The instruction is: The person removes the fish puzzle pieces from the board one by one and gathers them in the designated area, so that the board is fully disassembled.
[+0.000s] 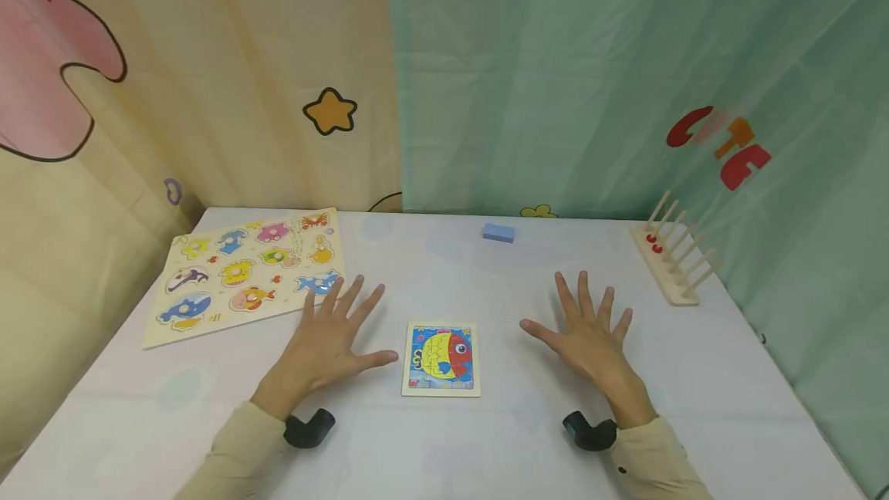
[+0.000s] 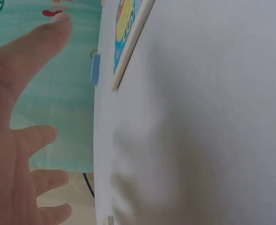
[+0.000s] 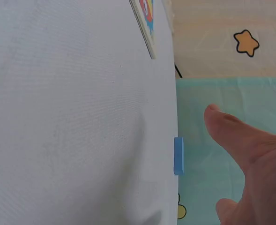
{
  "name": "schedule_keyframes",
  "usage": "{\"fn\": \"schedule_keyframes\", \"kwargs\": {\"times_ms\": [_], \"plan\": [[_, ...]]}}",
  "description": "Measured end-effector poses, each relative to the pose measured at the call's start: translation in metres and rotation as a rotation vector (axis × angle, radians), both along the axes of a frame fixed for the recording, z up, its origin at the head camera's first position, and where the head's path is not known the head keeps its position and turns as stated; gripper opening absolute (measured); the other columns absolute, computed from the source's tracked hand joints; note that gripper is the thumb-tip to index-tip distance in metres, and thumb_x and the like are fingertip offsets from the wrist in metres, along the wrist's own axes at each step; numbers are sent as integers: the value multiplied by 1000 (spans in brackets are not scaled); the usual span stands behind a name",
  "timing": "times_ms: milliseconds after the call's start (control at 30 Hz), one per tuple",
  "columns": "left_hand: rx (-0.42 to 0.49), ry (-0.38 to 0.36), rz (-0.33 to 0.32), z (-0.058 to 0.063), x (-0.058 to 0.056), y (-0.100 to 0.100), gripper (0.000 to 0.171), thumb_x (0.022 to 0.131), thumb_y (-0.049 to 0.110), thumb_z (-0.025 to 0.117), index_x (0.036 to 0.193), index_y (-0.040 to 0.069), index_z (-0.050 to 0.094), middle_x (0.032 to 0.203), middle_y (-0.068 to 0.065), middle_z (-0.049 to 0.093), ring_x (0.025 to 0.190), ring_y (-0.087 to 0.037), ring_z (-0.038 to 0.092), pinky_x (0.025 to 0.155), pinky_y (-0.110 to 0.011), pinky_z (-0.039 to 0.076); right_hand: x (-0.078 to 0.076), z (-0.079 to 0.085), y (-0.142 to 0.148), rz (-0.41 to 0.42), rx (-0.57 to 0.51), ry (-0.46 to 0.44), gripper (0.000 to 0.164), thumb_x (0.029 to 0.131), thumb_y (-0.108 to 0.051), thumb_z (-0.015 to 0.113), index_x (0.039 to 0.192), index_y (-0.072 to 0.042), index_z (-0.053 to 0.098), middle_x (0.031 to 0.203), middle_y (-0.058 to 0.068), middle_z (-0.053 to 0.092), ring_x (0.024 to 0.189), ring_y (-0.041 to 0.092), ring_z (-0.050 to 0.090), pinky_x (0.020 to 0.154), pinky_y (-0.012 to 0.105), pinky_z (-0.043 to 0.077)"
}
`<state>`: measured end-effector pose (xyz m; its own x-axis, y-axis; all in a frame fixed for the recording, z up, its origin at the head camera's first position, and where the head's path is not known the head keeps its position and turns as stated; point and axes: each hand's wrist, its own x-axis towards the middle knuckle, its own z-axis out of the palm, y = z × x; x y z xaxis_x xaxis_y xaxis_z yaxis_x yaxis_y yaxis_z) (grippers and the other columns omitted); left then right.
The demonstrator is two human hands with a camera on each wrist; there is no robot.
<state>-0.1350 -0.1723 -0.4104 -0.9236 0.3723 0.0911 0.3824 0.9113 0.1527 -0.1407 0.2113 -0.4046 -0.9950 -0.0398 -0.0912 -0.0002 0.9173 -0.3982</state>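
A small framed jigsaw puzzle (image 1: 441, 359) with a yellow and red fish lies flat on the table between my two hands. Left of it, my left hand (image 1: 328, 346) is held with fingers spread and nothing in them; the thumb points toward the puzzle's left edge. My right hand (image 1: 589, 338) is also spread and holds nothing, some way right of the puzzle. In the left wrist view a shadow of the left hand falls on the table, and the puzzle (image 2: 127, 28) shows at the top. The right wrist view has the puzzle's corner (image 3: 146, 28) at its top.
A large wooden peg puzzle board (image 1: 243, 272) with sea animals lies at the back left. Toward the back edge sits a blue block (image 1: 498, 233). A wooden rack of upright pegs (image 1: 670, 268) with red beads stands at the right. Curtains (image 1: 569, 83) hang behind the white table (image 1: 514, 438).
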Motion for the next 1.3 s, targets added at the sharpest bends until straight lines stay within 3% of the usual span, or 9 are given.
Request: {"fn": "schedule_keyframes", "kwargs": {"times_ms": [167,400,633,900,1100,1300], "plan": [[79,-47,-99,-2,11,10,97,74,70,69,153,24,37,159,-15,29,144,-45,23,112,-68,15,-1,-1,1,8,1,-7,106,83,-76,51,160,-20,2,162,21,-11,139,57,-21,99,73,-23],[205,-170,-188,1,12,19,86,72,54,82,147,28,48,159,-10,31,147,-38,20,116,-61,10,-3,-2,0,20,-9,-5,107,83,-74,55,160,-18,4,162,22,-9,139,58,-19,99,73,-22],[199,-198,-265,-3,12,30,79,71,46,86,141,23,56,159,-8,32,147,-32,23,116,-57,15,-4,0,-1,24,-14,-1,107,83,-72,58,159,-15,8,162,22,-6,140,58,-17,101,73,-21],[184,-209,-305,-6,12,37,67,73,41,85,133,21,63,156,-8,38,145,-30,28,117,-54,17,-8,-4,-8,35,-20,2,108,81,-73,60,159,-13,14,162,23,0,141,58,-11,102,73,-18],[198,-243,-313,-7,12,37,59,76,37,84,131,23,66,155,-9,38,146,-30,27,117,-56,16,-13,-7,-16,97,-53,33,99,82,-63,67,153,-4,31,160,25,14,141,60,-2,103,76,-10],[200,-276,-366,-8,13,40,52,82,30,79,132,29,65,155,-2,40,146,-27,27,117,-56,13,-16,-8,-30,154,-19,60,86,83,-52,71,146,-1,43,158,24,24,141,59,8,106,76,0]]}}
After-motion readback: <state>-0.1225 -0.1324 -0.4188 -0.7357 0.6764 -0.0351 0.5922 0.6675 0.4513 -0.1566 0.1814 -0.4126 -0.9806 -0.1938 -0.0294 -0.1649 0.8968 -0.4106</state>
